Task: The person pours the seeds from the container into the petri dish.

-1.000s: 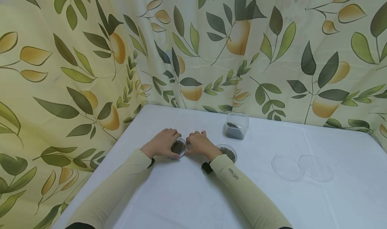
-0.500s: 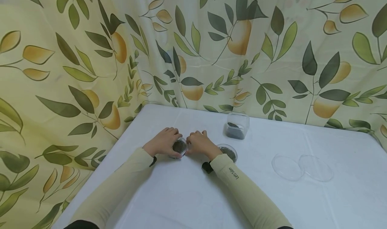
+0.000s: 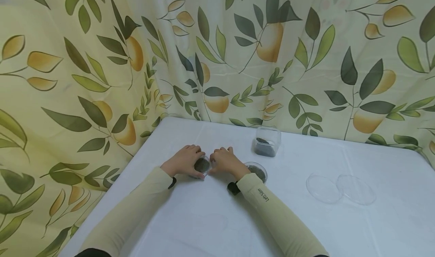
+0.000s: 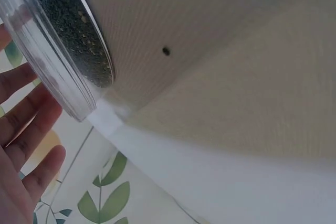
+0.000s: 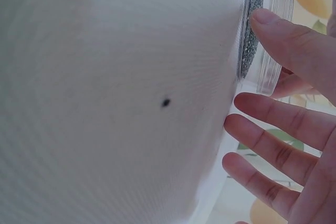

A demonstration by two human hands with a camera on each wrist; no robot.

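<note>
A clear round dish (image 3: 202,166) filled with dark green grains stands between the hands on the white table. My left hand (image 3: 184,160) holds its left side, thumb at the near edge and fingers at the far edge. At the right edge, my right hand (image 3: 225,162) grips it between thumb and index finger. The left wrist view shows a clear lid (image 4: 50,66) over the layer of dark grains (image 4: 79,35). In the right wrist view the thumb (image 5: 286,38) presses on the dish's side while the other fingers spread loosely below.
A second round dish (image 3: 256,172) of dark grains sits beside the right wrist, partly covered by the sleeve. Behind it stands a clear square tub (image 3: 266,145) with dark contents. Two clear round lids (image 3: 323,189) lie overlapping at the right. A leaf-patterned curtain (image 3: 238,79) borders the table.
</note>
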